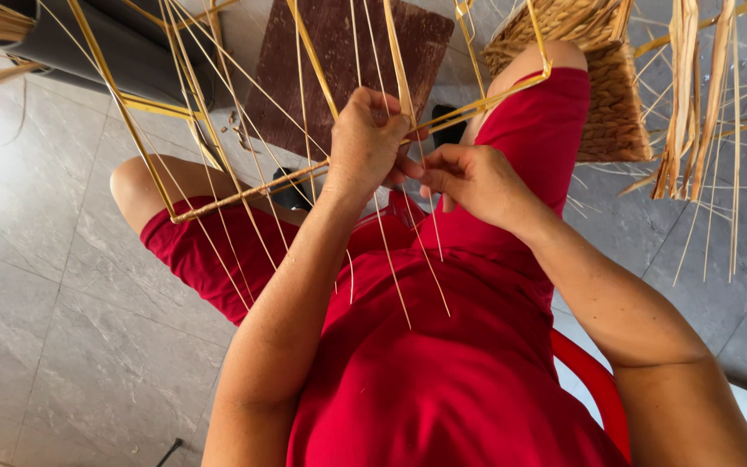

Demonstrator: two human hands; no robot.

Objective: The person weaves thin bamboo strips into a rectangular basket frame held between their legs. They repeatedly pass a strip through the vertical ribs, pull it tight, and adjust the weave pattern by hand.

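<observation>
My left hand (365, 143) is closed around thin straw strands (391, 251) at a yellow metal wire frame (244, 192) that rests across my lap. My right hand (469, 177) sits just right of it, fingers pinching the same strands near the frame's bar. Loose strand ends hang down over my red clothing (443, 363). More strands run up from the frame toward the top of the view.
A woven basket (607, 78) stands on the grey tiled floor (54, 285) at upper right, with a bundle of dried straw (693, 95) beside it. A brown board (339, 60) lies ahead of my knees. A red chair edge (594, 380) shows at my right.
</observation>
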